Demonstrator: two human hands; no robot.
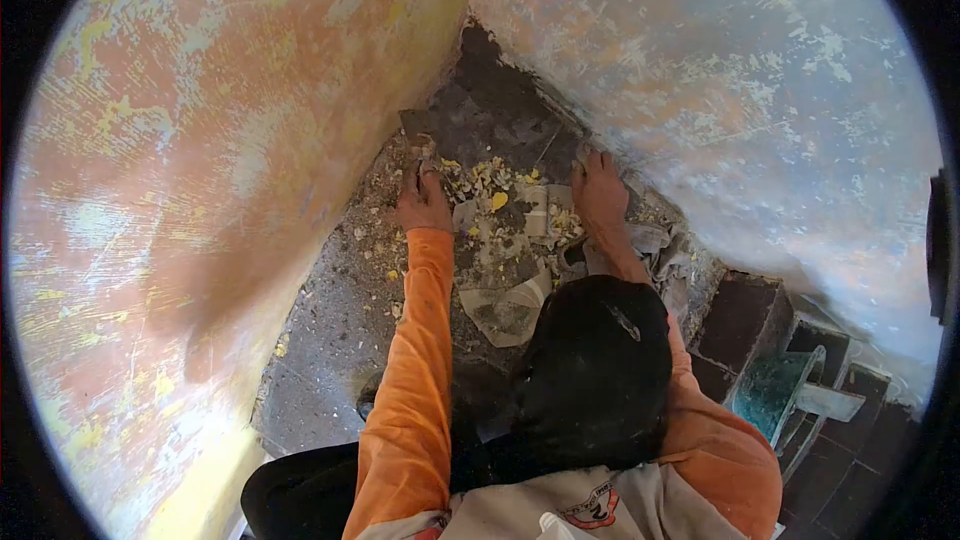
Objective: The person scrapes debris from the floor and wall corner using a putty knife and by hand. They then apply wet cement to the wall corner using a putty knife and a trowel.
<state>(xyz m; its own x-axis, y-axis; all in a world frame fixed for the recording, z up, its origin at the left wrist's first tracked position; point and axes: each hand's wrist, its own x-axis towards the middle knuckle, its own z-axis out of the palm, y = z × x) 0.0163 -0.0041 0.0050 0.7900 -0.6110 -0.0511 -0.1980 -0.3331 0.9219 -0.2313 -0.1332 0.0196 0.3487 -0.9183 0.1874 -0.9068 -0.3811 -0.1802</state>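
Note:
In the head view my left hand (424, 205) is closed around a scraper (416, 124), its flat dark blade pointing forward near the base of the left wall. My right hand (602, 192) is by the foot of the right wall, with its fingers curled together around something small that I cannot make out. Between the hands lies a heap of yellow and white flakes (490, 178) on the dark floor (325, 372). A pale, crumpled sheet piece (508, 310) lies nearer my knee.
Scraped walls, an orange-toned one (220, 120) and a bluish one (740, 90), meet ahead in a corner. Torn scraps (675, 265) lie along the right wall. Dark steps or tiles (738, 318) and a green container (775, 390) are at the lower right. My raised knee (597, 370) is between my arms.

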